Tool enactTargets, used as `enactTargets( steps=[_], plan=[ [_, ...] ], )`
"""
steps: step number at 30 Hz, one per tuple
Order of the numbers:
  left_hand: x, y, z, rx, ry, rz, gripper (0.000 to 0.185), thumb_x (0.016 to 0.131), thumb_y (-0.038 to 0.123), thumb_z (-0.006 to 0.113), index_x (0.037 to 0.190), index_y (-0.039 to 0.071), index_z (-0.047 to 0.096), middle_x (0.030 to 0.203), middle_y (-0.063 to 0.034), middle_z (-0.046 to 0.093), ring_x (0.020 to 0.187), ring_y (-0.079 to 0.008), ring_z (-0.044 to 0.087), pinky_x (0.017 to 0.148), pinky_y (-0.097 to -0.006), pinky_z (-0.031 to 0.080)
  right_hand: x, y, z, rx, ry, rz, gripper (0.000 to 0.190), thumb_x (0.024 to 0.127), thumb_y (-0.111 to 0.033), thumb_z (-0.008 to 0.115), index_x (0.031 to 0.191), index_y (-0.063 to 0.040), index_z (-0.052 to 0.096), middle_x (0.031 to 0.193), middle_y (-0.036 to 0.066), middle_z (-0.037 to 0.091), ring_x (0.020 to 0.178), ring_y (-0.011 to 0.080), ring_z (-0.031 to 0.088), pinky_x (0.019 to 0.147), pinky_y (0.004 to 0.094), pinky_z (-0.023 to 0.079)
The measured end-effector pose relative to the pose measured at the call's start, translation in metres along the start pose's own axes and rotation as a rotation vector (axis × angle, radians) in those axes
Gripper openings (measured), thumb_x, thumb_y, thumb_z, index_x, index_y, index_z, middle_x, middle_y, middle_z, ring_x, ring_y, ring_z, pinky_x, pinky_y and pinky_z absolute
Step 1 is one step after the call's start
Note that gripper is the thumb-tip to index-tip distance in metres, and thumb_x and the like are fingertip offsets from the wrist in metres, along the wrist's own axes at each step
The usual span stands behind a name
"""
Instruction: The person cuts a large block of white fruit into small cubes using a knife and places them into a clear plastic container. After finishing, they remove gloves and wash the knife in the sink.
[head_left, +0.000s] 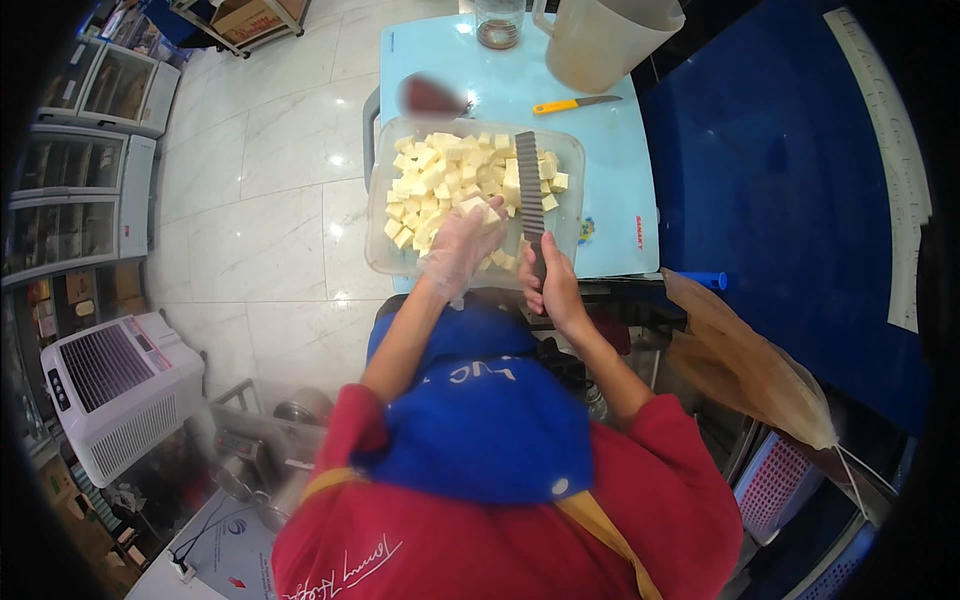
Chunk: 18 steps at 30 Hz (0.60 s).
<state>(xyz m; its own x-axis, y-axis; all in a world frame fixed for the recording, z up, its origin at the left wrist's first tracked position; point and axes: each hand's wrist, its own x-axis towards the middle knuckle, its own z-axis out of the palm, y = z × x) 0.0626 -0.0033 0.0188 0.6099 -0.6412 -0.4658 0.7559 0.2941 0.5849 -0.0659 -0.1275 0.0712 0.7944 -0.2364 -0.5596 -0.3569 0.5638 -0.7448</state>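
My left hand (459, 244), in a clear plastic glove, holds a pale yellow block (478, 211), possibly tofu, over a translucent plastic tub (377, 225). Many pale yellow cubes (435, 176) fill the tub's left and far parts; a few lie near its front wall. Bare, my right hand (556, 285) grips the dark handle of a crinkle-cut knife (529, 184). Its wavy metal blade points away from me above the tub's right side, to the right of the block and apart from it.
The tub rests on a light blue freezer lid (619, 172). Beyond it are a yellow-handled paring knife (556, 107), a blurred dark red thing (431, 97), a clear cup (498, 26) and a plastic pitcher (604, 49). A brown plastic bag (742, 367) hangs at right.
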Motion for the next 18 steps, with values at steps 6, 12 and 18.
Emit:
enactTargets(
  steps=[6, 12, 18],
  plan=[
    [0.007, -0.018, -0.033, 0.586, -0.081, -0.161, 0.047, 0.100, 0.022, 0.064, 0.141, 0.009, 0.047, 0.132, -0.0075, 0.063, 0.111, -0.0200, 0.063, 0.089, -0.0343, 0.054, -0.004, 0.004, -0.011, 0.014, 0.074, 0.022, 0.048, 0.107, -0.059, 0.031, 0.089, -0.015, 0.043, 0.063, -0.004, 0.037, 0.042, 0.0061, 0.031, 0.036, 0.0228, 0.028],
    [-0.002, -0.017, -0.015, 0.134, 0.101, -0.171, 0.038, 0.100, 0.016, 0.062, 0.135, 0.012, 0.047, 0.127, -0.0085, 0.063, 0.114, -0.0242, 0.063, 0.097, -0.0338, 0.052, -0.010, 0.003, -0.016, 0.026, 0.113, -0.029, 0.048, 0.107, -0.057, 0.032, 0.091, -0.014, 0.045, 0.062, -0.004, 0.038, 0.040, 0.0059, 0.031, 0.035, 0.0229, 0.027],
    [-0.006, -0.002, -0.003, -0.230, -0.094, 0.014, 0.040, 0.102, 0.013, 0.058, 0.138, 0.014, 0.042, 0.141, -0.0112, 0.052, 0.127, -0.0278, 0.056, 0.107, -0.0442, 0.047, -0.013, 0.005, 0.002, -0.154, 0.008, -0.077, 0.041, 0.109, -0.047, 0.039, 0.092, -0.011, 0.049, 0.065, -0.004, 0.039, 0.051, 0.0045, 0.037, 0.043, 0.0224, 0.031]
  ],
)
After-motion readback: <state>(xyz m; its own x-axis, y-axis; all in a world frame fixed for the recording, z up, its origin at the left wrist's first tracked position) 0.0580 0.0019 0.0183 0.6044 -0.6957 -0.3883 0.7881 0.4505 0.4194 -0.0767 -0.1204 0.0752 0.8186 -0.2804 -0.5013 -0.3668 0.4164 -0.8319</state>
